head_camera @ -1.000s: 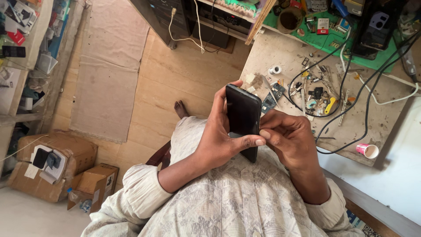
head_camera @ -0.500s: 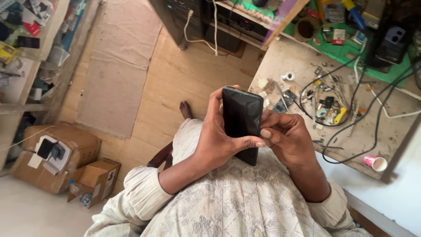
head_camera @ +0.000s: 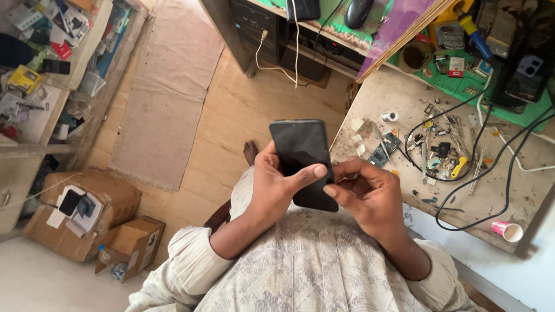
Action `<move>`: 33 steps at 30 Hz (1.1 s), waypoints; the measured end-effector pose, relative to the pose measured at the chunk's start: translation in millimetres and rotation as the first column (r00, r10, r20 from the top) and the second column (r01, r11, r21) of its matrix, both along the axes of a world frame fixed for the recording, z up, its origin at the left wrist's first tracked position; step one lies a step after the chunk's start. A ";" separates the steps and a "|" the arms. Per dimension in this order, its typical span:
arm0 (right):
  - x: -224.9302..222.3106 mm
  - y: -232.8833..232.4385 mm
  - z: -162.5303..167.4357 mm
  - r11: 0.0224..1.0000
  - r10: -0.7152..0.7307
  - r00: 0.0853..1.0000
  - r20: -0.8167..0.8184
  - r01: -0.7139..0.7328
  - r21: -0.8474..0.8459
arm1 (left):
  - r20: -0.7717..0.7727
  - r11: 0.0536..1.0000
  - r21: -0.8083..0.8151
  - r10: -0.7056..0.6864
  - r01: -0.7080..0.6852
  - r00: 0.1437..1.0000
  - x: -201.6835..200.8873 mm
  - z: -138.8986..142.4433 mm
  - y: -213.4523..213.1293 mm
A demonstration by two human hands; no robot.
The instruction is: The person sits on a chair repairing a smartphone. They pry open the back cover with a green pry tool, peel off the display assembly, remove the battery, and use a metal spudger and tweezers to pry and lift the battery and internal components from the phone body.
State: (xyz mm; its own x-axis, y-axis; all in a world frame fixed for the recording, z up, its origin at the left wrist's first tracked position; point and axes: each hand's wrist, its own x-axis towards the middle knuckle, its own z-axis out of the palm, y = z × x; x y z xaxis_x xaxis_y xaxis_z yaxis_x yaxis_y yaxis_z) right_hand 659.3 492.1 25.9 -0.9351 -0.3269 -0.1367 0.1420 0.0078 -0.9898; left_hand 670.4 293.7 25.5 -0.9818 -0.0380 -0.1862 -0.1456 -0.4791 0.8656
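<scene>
Dark phone (head_camera: 302, 156) gripped at frame centre by closed left hand (head_camera: 277, 188), right hand (head_camera: 367, 193) curled against its lower edge, cluttered workbench (head_camera: 520, 190) at right, wooden floor (head_camera: 231, 127) and mat (head_camera: 167, 92) seen upper left.

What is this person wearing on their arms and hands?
Both hands, left hand and right hand, are bare: no gloves, rings or watch show. The sleeves are pale cream cloth with a faint grey leafy print, loose and rolled up near the elbows.

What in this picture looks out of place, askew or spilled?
A pink paper cup lies tipped on its side near the workbench edge, though no spill shows. Small parts and black cables lie scattered across the bench. The phone shows no damage.
</scene>
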 end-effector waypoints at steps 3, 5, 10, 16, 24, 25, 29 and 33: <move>2.3 -0.4 3.9 0.999 -0.010 1.000 -0.009 0.010 -0.034 | 0.031 0.987 0.156 -0.049 0.043 0.998 -1.0 -4.8 1.3; 2.3 2.6 4.1 1.000 -0.023 1.000 -0.011 0.023 -0.005 | 0.031 0.975 0.214 -0.071 0.062 0.997 -3.2 -8.2 4.3; 2.6 10.1 -2.9 0.997 -0.079 0.994 0.074 0.081 -0.018 | 0.027 0.983 0.156 -0.107 0.102 0.994 -6.0 -11.9 10.2; 7.7 20.8 -12.4 0.994 -0.100 0.987 0.125 0.106 -0.037 | 0.095 0.945 0.307 -0.149 0.114 0.984 -8.2 -15.7 19.5; -11.1 17.9 -31.3 0.848 0.027 0.900 0.436 0.210 -0.486 | 0.263 0.946 0.296 -0.216 0.135 0.940 -19.4 -28.2 27.4; -13.3 17.3 -32.9 0.828 0.034 0.889 0.456 0.231 -0.512 | 0.240 0.947 0.280 -0.229 0.158 0.943 -21.1 -29.5 26.9; -16.2 15.9 -34.5 0.770 0.071 0.873 0.482 0.260 -0.583 | 0.279 0.913 0.390 -0.241 0.119 0.930 -19.0 -30.1 24.4; -18.8 16.4 -35.6 0.751 0.108 0.873 0.476 0.242 -0.614 | 0.297 0.907 0.414 -0.217 0.079 0.930 -18.5 -29.2 27.5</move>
